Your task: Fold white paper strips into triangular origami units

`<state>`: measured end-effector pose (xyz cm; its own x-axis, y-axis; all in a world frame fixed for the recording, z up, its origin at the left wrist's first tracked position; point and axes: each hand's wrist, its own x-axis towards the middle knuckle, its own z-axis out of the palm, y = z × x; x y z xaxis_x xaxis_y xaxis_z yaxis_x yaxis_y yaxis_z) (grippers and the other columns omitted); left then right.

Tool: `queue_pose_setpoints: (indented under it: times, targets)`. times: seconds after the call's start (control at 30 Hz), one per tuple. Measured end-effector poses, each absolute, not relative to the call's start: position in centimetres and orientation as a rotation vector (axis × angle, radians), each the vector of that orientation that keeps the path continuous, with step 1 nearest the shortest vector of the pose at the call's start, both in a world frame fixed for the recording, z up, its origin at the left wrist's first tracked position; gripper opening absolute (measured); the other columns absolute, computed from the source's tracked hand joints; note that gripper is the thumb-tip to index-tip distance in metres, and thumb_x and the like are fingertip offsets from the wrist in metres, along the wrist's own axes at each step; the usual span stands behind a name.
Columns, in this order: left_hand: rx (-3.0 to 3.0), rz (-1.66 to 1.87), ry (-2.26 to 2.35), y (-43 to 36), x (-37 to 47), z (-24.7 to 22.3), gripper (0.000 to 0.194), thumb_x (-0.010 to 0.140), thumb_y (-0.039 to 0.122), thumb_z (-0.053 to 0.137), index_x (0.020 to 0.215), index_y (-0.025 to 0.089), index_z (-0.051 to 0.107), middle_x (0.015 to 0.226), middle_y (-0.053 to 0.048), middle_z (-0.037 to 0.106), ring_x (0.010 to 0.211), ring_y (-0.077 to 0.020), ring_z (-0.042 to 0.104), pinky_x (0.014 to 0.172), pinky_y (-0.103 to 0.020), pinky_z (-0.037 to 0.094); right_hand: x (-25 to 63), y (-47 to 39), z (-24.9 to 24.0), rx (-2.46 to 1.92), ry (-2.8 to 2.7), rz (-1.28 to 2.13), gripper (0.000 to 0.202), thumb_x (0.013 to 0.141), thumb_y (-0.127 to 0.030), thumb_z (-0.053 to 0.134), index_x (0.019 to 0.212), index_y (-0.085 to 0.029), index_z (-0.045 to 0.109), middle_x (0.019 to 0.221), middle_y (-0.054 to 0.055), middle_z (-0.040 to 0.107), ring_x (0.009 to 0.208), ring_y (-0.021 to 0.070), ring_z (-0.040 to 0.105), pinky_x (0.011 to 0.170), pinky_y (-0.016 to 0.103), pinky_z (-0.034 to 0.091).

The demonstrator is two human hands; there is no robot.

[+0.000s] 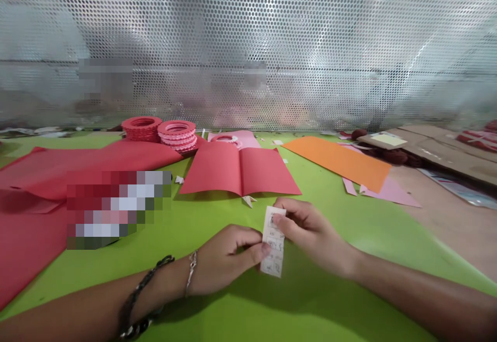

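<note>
Between my hands is a narrow white paper strip (pixel 275 260) with small printed boxes and marks, too blurred to read. My left hand (pixel 229 259) pinches its left edge near the lower half. At the top end, my right hand (pixel 306 230) grips it between thumb and fingers. The strip is held upright above the green table covering (pixel 202 311). Just beyond my hands lies a creased red paper sheet (pixel 217 168), its two halves spread like an opened card. A small pale paper scrap (pixel 249 201) rests at its near edge.
Red rings (pixel 142 128) and pink-red rings (pixel 177 136) are stacked at the back left. Large red sheets (pixel 89 160) spread along the left. An orange sheet (pixel 341 160) overlaps pink paper (pixel 392 191) on the right, near cardboard (pixel 442 147). A perforated metal panel (pixel 248 36) closes off the back.
</note>
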<state>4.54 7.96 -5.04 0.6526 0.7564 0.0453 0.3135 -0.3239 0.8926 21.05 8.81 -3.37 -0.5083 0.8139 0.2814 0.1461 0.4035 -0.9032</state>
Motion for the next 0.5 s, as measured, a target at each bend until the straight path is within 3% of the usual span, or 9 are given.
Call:
queue_pose_setpoints:
  times: [0.2, 0.27, 0.37, 0.5]
  targets:
    - [1.883, 0.582, 0.834, 7.9, 4.5, -5.0, 0.036, 0.083, 0.029, 0.038, 0.060, 0.011, 0.060, 0.057, -0.001, 0.058, 0.052, -0.0089, 0.050, 0.053, -0.017, 0.038, 21.0, 8.7, -3.4, -0.815, -1.905, 1.197, 0.023, 0.083, -0.025, 0.036, 0.062, -0.017, 0.040, 0.054, -0.005, 0.036, 0.047, 0.0062, 0.034, 0.043, 0.018, 0.031]
    - [1.805, 0.598, 0.850, 7.9, 4.6, -4.9, 0.035, 0.082, 0.029, 0.038, 0.060, 0.011, 0.058, 0.056, -0.001, 0.058, 0.048, -0.0077, 0.049, 0.049, -0.016, 0.038, 21.1, 8.8, -3.5, -0.831, -1.906, 1.162, 0.018, 0.085, -0.024, 0.033, 0.071, -0.017, 0.042, 0.057, -0.005, 0.037, 0.048, 0.0069, 0.035, 0.043, 0.018, 0.033]
    - [1.672, 0.657, 0.867, 7.9, 4.6, -4.9, 0.033, 0.082, 0.029, 0.037, 0.063, 0.011, 0.057, 0.058, -0.002, 0.059, 0.044, -0.0065, 0.047, 0.045, -0.015, 0.038, 21.6, 9.0, -3.8, -0.820, -1.921, 0.941, 0.011, 0.084, -0.016, 0.031, 0.091, -0.017, 0.040, 0.069, -0.002, 0.042, 0.054, 0.0080, 0.040, 0.046, 0.019, 0.037]
    - [1.624, 0.747, 0.829, 7.8, 4.6, -4.7, 0.032, 0.083, 0.028, 0.036, 0.065, 0.010, 0.057, 0.060, -0.004, 0.060, 0.046, -0.0070, 0.048, 0.048, -0.017, 0.040, 22.3, 9.5, -3.9, -0.684, -2.167, 0.451, 0.026, 0.080, -0.003, 0.035, 0.100, -0.019, 0.040, 0.086, 0.002, 0.049, 0.072, 0.0099, 0.049, 0.063, 0.022, 0.043]
